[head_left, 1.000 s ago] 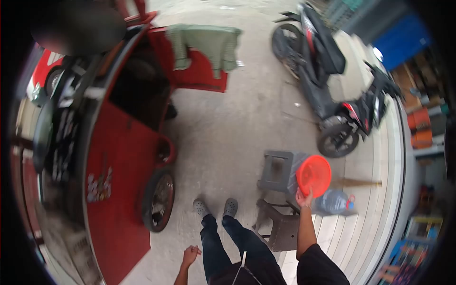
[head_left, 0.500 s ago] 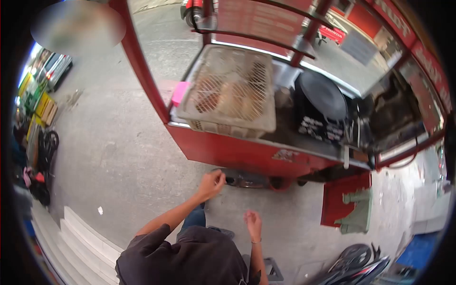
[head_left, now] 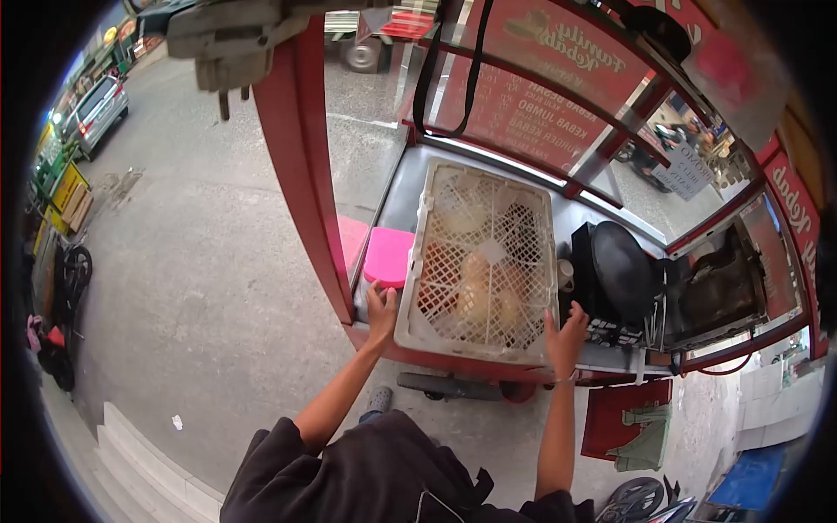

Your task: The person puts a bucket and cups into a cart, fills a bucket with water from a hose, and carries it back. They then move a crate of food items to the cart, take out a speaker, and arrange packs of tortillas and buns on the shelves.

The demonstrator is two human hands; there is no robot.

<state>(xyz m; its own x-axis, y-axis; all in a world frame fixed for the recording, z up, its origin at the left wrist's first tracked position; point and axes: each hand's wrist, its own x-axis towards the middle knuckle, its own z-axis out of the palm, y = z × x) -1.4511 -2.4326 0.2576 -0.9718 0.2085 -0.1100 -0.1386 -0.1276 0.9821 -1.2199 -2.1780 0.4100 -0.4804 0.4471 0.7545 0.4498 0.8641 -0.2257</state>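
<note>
A pale plastic crate (head_left: 420,296) with a lattice top rests on the metal counter of a red food cart. Round, bun-like items and reddish ones show through the lattice. My left hand (head_left: 381,312) is at the crate's left side, fingers apart, near the front edge of a pink-lidded box (head_left: 389,256). At the crate's right front corner is my right hand (head_left: 567,336), its fingers spread beside the crate wall. Whether either hand touches the crate is hard to tell.
Right of the crate are a black round pan (head_left: 622,270) and a dark griddle (head_left: 719,288). A red cart post (head_left: 301,166) rises at left, and a black strap (head_left: 478,70) hangs above. Steps (head_left: 148,466) lie at lower left, a motorcycle at lower right.
Both hands have risen from below the cart's front to either side of the crate. The view has shifted closer to the cart, and the pink-lidded box shows more fully.
</note>
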